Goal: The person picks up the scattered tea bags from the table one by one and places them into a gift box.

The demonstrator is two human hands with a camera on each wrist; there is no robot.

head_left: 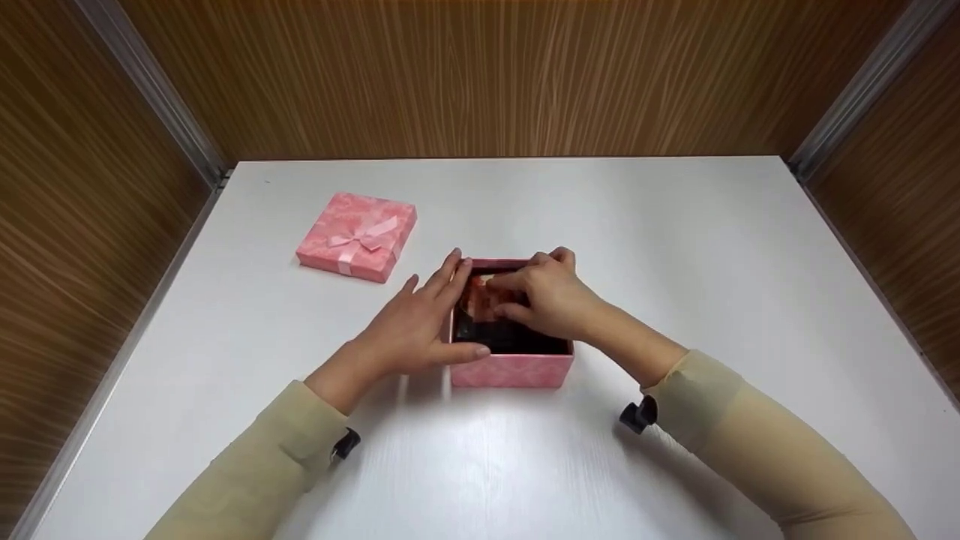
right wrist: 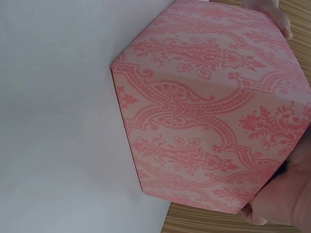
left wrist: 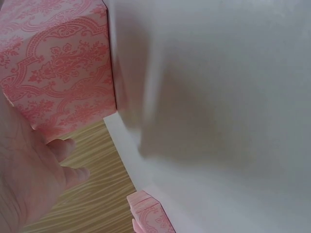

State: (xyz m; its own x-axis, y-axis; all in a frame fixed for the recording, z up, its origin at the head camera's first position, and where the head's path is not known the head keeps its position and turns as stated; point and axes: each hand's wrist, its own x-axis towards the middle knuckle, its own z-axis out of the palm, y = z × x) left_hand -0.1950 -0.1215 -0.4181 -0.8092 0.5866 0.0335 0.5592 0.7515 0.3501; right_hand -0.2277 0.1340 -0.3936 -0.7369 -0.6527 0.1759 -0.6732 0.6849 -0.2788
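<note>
A pink patterned box (head_left: 511, 371) stands lidless on the white table, with dark lining or contents inside. In it lies a dark packet-like thing with a reddish-orange printed part (head_left: 480, 304); its exact kind is unclear. My left hand (head_left: 412, 322) rests along the box's left side, fingers straight, thumb across the front rim. From the right, my right hand (head_left: 551, 296) reaches over the rim, thumb and index finger down at the reddish part. Whether they pinch it or only touch it does not show. Both wrist views show the box's patterned outer walls (right wrist: 209, 121).
Back left of the box lies its pink lid (head_left: 356, 236) with a ribbon bow. Wood-grain panels (head_left: 510, 82) enclose the white table (head_left: 675, 247) at the back and on both sides.
</note>
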